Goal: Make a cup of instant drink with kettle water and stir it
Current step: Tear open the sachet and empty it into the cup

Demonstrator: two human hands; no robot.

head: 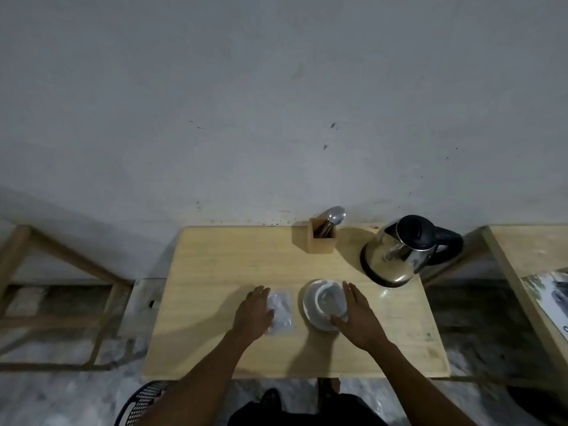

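A white cup point(329, 298) stands on a white saucer point(310, 312) near the middle of the small wooden table point(221, 272). My right hand point(358, 315) rests against the cup's right side, fingers spread around it. Left of the saucer lies a clear plastic sachet point(281, 312) flat on the table. My left hand point(253, 312) lies on the sachet's left edge, fingers apart. A steel kettle point(399, 253) with a black lid and handle stands at the back right. A spoon point(335, 216) sticks out of a wooden holder point(319, 238) at the back.
A grey wall rises directly behind the table. Wooden frames point(61, 272) stand to the left, and another wooden table point(528, 250) with a printed sheet is on the right. A black mesh chair edge point(144, 398) shows at the bottom left.
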